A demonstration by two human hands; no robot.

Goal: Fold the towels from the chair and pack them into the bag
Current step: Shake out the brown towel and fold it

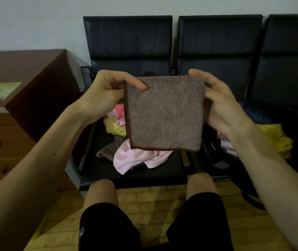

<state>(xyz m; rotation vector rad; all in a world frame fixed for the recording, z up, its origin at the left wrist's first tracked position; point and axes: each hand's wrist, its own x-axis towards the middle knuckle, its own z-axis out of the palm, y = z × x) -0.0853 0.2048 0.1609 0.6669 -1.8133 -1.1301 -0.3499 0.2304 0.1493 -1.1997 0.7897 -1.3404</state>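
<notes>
A folded brown towel [164,115] hangs as a square in front of me, held up above the black chair seat [144,174]. My left hand [106,93] pinches its top left corner, thumb on the front. My right hand [217,102] grips its right edge near the top. On the seat below lie loose towels: a pink one [135,158], a yellow one [115,128] and a brown one [108,149]. The black bag [215,151] stands open on the seat to the right, partly hidden behind the towel and my right arm.
Black chairs in a row stand against the wall. A yellow cloth [275,134] lies at the right, by the bag. A wooden drawer cabinet [17,109] with a green leaflet on top stands at the left. My knees [153,192] are close to the seat's front edge.
</notes>
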